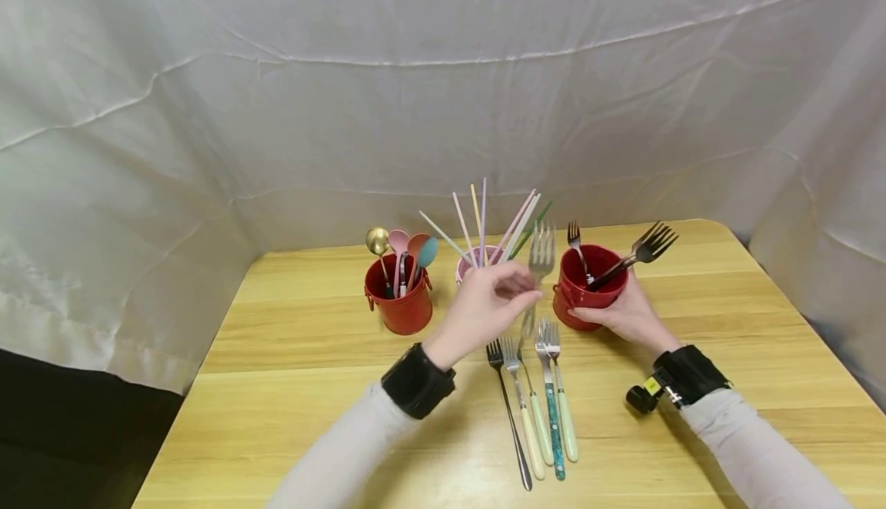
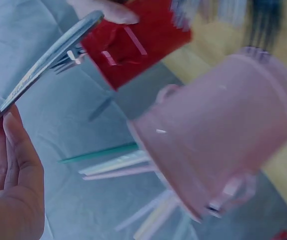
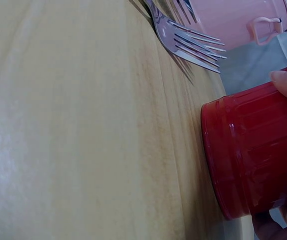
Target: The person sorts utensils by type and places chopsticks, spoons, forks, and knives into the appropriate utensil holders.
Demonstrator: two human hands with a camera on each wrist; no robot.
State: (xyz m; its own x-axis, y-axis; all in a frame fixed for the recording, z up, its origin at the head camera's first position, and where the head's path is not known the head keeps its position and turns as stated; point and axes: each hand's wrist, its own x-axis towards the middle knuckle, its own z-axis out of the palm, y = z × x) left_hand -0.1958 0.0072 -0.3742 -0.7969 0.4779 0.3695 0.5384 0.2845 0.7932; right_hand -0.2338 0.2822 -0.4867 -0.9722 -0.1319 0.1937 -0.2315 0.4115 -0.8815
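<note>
No writing can be read; a mark on the silver fork (image 2: pixel 48 52) handle in the left wrist view is too blurred. At the left, a red bucket of spoons (image 1: pixel 400 301). The left hand (image 1: pixel 484 305) pinches the silver fork, tines up and motion-blurred, before the pink bucket (image 1: pixel 477 263) of sticks. The right hand (image 1: pixel 623 313) curls round the red bucket of forks (image 1: pixel 588 286); its fingers are mostly hidden. Four forks (image 1: pixel 536 401) lie on the table (image 1: pixel 311 355).

Staged setup: white sheet backdrop (image 1: pixel 277 109), wood table (image 1: pixel 311 386)

Faint engraving on the fork handle (image 2: pixel 28 80), too blurred to read.
</note>
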